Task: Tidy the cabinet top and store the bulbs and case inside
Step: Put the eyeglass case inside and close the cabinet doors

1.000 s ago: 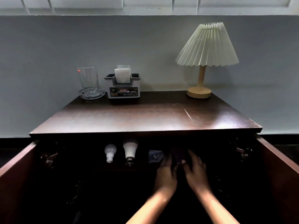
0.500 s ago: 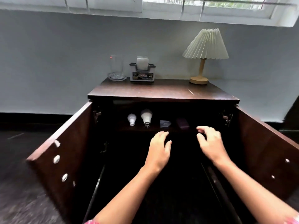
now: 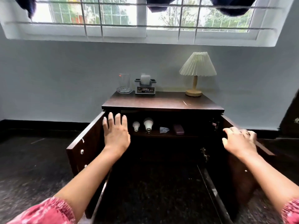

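Observation:
The dark wooden cabinet (image 3: pixel 161 104) stands with both doors swung open. On its inner shelf lie a small white bulb (image 3: pixel 136 126), a larger white bulb (image 3: pixel 148 124), a small clear item (image 3: pixel 164 129) and a dark maroon case (image 3: pixel 178 129). My left hand (image 3: pixel 116 133) is spread flat, fingers apart, against the inside of the left door (image 3: pixel 84 143) near its top. My right hand (image 3: pixel 239 141) rests with fingers curled over the top edge of the right door (image 3: pixel 239 173). Neither hand holds a loose object.
On the cabinet top stand a clear glass (image 3: pixel 124 84), a grey holder with white paper (image 3: pixel 145 87) and a table lamp with a pleated shade (image 3: pixel 196 73). A grey wall and a barred window (image 3: pixel 145 18) are behind. Dark speckled floor surrounds the cabinet.
My view pulled back from the cabinet. Both hands left the shelf, where the case now lies, and spread outward to the two doors.

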Demonstrator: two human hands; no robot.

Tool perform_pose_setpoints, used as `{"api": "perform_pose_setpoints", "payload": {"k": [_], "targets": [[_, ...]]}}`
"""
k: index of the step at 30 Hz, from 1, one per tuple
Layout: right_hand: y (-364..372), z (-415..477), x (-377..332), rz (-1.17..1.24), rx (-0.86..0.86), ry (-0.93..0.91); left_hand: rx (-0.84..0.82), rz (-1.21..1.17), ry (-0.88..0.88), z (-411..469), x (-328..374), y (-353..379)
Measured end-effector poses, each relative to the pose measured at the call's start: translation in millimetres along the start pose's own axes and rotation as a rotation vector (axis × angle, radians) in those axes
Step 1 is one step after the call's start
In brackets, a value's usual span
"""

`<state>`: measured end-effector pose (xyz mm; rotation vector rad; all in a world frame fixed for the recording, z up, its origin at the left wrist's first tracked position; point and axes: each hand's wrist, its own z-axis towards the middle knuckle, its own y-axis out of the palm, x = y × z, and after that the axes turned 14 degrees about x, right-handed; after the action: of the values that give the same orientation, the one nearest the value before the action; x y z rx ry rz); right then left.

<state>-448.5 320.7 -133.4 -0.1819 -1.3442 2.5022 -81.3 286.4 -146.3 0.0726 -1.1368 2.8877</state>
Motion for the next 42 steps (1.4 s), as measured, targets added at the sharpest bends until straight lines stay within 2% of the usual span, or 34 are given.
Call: {"api": "perform_pose_setpoints", "payload": {"k": [4, 6, 15, 22, 28, 37, 42], "targets": [[-2.6, -5.9, 17.7, -0.107, -0.203, 0.014, -0.155, 0.219, -0.177, 4.0, -16.6, -7.6], [-3.0, -9.1, 20.7, -0.136, -0.242, 0.04, -0.212, 0.3, -0.237, -2.5, -26.7, -8.7], [-5.0, -16.3, 10.5, -0.184, -0.081, -0.06, -0.386, 0.479, -0.364, -12.2, -36.4, -16.5], [-13.0, -14.3, -11.8, -0.059, -0.117, -0.094, -0.308, 0.513, -0.248, -17.0, -18.4, -16.9], [-15.5, -18.7, -36.6, 0.097, -0.105, -0.077, -0.271, 0.397, -0.198, -13.7, 13.6, -13.5], [-8.1, -14.6, -63.1, 0.246, -0.101, -0.099, -0.219, -0.029, -0.138, -8.9, 61.8, -3.8], [0.9, -11.9, -72.9, 0.381, -0.087, -0.138, -0.198, -0.105, -0.028, -7.3, 82.7, 16.6]]}}
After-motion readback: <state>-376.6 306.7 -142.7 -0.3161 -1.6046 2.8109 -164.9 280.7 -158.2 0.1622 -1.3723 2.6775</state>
